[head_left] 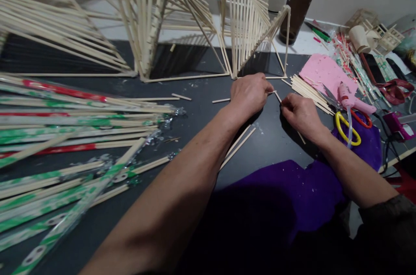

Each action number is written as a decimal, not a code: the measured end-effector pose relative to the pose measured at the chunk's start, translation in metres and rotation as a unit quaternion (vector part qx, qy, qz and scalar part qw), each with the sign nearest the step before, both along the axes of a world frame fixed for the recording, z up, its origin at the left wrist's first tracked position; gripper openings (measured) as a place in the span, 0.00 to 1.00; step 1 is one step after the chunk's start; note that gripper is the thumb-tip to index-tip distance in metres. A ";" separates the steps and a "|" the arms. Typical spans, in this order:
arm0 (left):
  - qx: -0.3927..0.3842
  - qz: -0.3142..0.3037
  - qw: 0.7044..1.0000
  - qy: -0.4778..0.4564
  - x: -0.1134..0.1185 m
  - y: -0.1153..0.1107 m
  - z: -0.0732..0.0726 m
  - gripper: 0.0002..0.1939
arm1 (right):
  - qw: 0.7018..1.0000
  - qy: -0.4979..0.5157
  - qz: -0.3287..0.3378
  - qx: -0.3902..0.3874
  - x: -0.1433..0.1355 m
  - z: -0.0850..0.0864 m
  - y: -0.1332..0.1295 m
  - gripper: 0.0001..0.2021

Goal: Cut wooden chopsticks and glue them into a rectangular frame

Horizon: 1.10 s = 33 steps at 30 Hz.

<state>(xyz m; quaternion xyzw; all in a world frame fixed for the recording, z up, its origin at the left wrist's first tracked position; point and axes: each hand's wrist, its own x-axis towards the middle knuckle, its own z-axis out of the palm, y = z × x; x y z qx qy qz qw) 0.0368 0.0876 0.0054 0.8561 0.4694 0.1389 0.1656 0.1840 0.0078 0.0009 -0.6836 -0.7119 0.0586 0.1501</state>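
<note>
My left hand [249, 95] is closed near the middle of the dark table, its thumb and forefinger pinched at the upper end of a thin wooden stick [277, 96]. Just to the right, my right hand [300, 115] is closed around the lower part of that stick; a stick end shows below its palm. Two loose sticks [238, 145] lie beside my left forearm. A pile of bare sticks [310, 93] rests behind my right hand. Beyond my left hand stands a twisted frame of glued sticks [248, 34].
Wrapped chopsticks [84, 132] cover the left side. Larger stick frames [182, 19] stand at the back, beside a brown bottle [294, 10]. On the right are a pink glue gun [349, 97], yellow-handled scissors [338, 124] and purple cloth [286, 188].
</note>
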 end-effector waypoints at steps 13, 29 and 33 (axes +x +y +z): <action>0.022 -0.003 1.000 0.020 0.001 0.000 0.000 0.15 | 1.000 -0.006 -0.018 -0.002 0.005 0.017 0.000 0.12; 0.012 0.005 0.999 0.037 0.001 0.000 0.001 0.17 | 0.999 -0.019 -0.035 -0.004 -0.004 0.000 0.042 0.11; 0.015 0.005 0.999 0.036 0.001 -0.001 0.002 0.17 | 0.999 -0.001 -0.041 -0.002 -0.005 0.000 0.043 0.11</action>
